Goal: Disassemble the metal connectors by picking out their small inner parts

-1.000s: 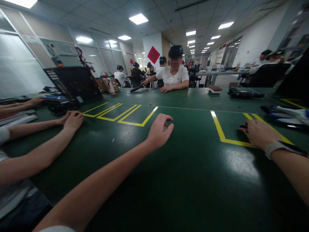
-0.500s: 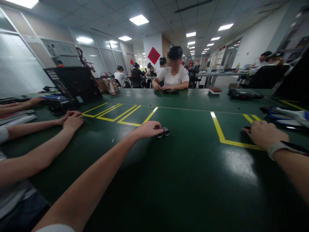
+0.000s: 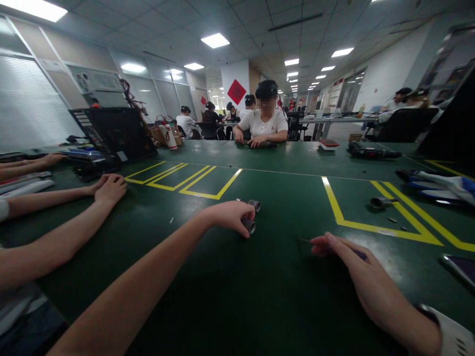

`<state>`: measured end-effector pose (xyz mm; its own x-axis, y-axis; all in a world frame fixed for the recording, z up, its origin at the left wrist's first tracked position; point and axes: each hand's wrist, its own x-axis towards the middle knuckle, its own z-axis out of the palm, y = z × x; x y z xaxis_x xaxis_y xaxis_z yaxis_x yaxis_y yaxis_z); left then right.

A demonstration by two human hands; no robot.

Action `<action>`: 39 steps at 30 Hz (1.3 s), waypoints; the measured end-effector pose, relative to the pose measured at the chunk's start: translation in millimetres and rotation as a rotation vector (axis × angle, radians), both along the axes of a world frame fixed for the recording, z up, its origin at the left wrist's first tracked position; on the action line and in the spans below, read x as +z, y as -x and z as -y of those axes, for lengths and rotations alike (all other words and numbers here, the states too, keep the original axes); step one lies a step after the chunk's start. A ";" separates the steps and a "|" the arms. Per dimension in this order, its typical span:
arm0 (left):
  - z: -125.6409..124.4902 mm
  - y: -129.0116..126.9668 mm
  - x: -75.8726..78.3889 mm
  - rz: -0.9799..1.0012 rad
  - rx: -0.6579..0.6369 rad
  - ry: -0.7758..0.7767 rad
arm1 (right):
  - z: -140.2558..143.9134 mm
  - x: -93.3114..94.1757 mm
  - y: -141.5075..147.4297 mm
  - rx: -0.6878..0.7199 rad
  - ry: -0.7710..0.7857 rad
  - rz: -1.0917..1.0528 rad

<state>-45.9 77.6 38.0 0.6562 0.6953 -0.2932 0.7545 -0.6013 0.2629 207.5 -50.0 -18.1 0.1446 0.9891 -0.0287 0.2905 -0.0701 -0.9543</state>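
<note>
My left hand [image 3: 229,217] rests on the green table [image 3: 260,296], fingers curled around a small metal part with two short barrels [image 3: 252,217]. My right hand [image 3: 343,253] lies to the right and nearer me, pinching a thin dark tool [image 3: 302,241] whose tip points left toward the part. A short gap separates tool tip and part. A small grey metal cylinder [image 3: 379,201] lies inside the yellow-taped box [image 3: 336,210] at the right, with a few tiny screws [image 3: 392,220] beside it.
A co-worker's forearms and hands [image 3: 109,188] lie on the table at my left. A black computer case [image 3: 115,133] stands far left. A power drill [image 3: 371,151] and blue-white tools [image 3: 441,180] lie at the right, a phone [image 3: 460,267] near my right wrist. A person [image 3: 265,123] sits across.
My left hand set the metal part down, then drew it closer. My right hand left the yellow box and moved left toward the middle, holding the thin tool; the grey cylinder is uncovered.
</note>
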 end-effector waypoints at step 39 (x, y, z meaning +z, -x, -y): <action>80.4 -70.4 -52.2 0.404 -0.285 -0.211 | 50.2 16.8 6.2 0.178 -0.301 0.249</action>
